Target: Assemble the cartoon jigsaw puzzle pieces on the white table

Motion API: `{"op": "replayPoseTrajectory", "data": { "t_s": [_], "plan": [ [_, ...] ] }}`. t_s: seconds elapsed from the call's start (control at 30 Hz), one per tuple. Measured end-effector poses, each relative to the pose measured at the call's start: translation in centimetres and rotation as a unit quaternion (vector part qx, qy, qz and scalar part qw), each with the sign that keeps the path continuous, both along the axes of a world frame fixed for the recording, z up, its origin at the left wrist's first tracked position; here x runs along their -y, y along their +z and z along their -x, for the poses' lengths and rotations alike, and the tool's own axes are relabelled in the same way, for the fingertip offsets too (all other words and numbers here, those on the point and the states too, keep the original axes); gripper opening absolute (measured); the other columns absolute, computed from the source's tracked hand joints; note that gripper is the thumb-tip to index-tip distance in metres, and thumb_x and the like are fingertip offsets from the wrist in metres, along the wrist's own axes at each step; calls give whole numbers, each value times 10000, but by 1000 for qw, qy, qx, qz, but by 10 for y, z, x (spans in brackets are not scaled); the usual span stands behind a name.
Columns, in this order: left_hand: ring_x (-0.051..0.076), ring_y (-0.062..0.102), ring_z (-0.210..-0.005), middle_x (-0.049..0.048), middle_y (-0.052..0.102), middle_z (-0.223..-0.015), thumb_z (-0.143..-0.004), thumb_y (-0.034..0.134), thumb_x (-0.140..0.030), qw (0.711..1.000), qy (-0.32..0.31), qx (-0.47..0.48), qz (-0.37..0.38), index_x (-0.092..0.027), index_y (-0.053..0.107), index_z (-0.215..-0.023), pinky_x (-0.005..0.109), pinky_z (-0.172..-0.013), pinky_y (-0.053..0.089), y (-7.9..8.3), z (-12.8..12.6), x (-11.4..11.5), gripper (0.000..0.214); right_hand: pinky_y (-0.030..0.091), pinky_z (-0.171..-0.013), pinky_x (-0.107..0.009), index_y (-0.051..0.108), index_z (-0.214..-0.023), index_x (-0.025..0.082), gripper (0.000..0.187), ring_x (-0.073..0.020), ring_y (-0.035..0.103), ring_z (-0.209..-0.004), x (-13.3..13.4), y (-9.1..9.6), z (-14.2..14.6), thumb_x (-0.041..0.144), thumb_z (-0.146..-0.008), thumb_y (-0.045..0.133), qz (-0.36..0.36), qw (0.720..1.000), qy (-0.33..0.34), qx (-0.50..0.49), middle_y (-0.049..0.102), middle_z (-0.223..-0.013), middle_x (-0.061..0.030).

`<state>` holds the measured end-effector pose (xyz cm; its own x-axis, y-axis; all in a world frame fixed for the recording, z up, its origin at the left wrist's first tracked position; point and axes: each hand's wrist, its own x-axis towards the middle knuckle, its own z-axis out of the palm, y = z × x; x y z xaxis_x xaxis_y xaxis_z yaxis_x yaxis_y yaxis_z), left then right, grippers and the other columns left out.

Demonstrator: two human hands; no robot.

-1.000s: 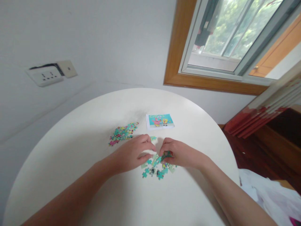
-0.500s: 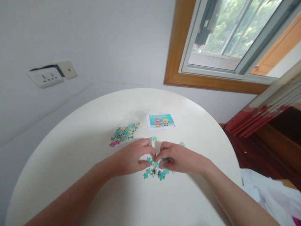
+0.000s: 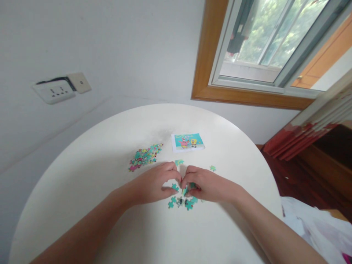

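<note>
Left hand [image 3: 154, 185] fingers pinch teal puzzle piece [image 3: 175, 187]; right hand [image 3: 209, 185] fingers pinch second piece [image 3: 186, 190], edges meeting just above loose cluster [image 3: 181, 202] on tabletop [image 3: 110, 157]. Judgement: line tab to socket, keep flat, press gently.

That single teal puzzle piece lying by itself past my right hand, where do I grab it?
Pinch the lone teal piece across two opposite edges with thumb and forefinger, coming straight down. It lies flat and alone on the table, beyond the right hand, so all sides look free. Being thin, it may need tipping up.
</note>
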<state>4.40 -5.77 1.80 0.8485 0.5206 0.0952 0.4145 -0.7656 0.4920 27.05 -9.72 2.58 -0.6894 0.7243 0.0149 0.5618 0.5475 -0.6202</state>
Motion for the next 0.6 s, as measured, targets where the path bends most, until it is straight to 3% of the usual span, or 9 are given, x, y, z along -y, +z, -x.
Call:
{"op": "replayPoseTrajectory", "data": {
  "t_s": [0.27, 0.43, 0.6],
  "plan": [
    [182, 553, -921, 20, 549, -963, -750, 623, -83, 1000, 5, -7, 15, -242, 654, -982, 261, -829, 399, 0, -1, 1, 282, 447, -747, -213, 646, -798, 175, 103, -125, 589, -829, -3, -4, 0, 77, -765, 644, 5, 1000, 14, -25, 622, -885, -21],
    [180, 553, -922, 22, 555, -969, -767, 612, -101, 999, 4, 5, 33, -242, 649, -1009, 261, -831, 400, 4, 4, 0, 282, 443, -747, -217, 671, -862, 171, 121, -126, 585, -821, -5, -2, -3, 91, -784, 625, 1, 1000, 6, -21, 644, -901, -29],
    [163, 557, -885, 11, 575, -955, -798, 618, -157, 998, -11, 0, 60, -228, 645, -992, 248, -819, 398, 11, 8, 1, 209, 444, -695, -194, 721, -939, 191, 212, -96, 563, -717, -1, 9, -10, 88, -778, 628, 58, 998, 31, 11, 595, -852, -17]
  ]
}}
